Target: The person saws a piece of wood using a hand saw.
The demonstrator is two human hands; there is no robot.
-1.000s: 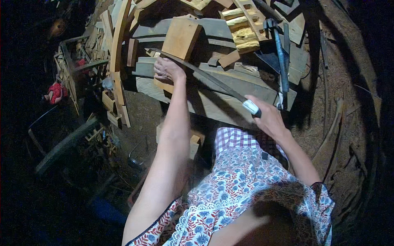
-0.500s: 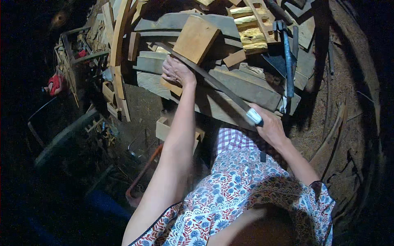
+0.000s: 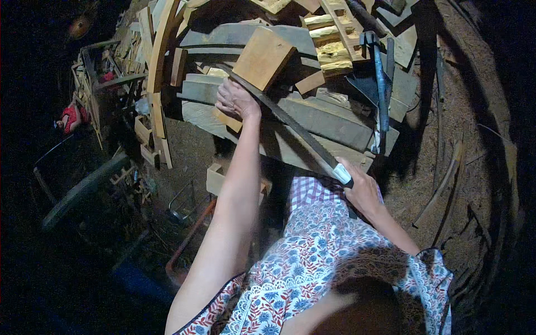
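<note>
My left hand (image 3: 237,100) is closed on a tan piece of wood (image 3: 226,118), at the left end of a long dark saw blade (image 3: 296,125). A thick square wooden block (image 3: 262,58) lies just beyond the blade, above my left hand. My right hand (image 3: 360,190) grips the white handle (image 3: 343,173) at the blade's lower right end. Grey boards (image 3: 329,117) lie beneath the blade and block. What lies under my left fingers is partly hidden.
A blue-handled metal tool (image 3: 381,89) lies at the right. Yellow rough wood (image 3: 329,44) is behind it. Curved planks (image 3: 159,50) and scrap pile at the left. A person in red (image 3: 72,117) is at far left. An orange frame (image 3: 190,240) stands below.
The square block and my left hand have shifted right. My right hand and the saw handle have moved back toward my body.
</note>
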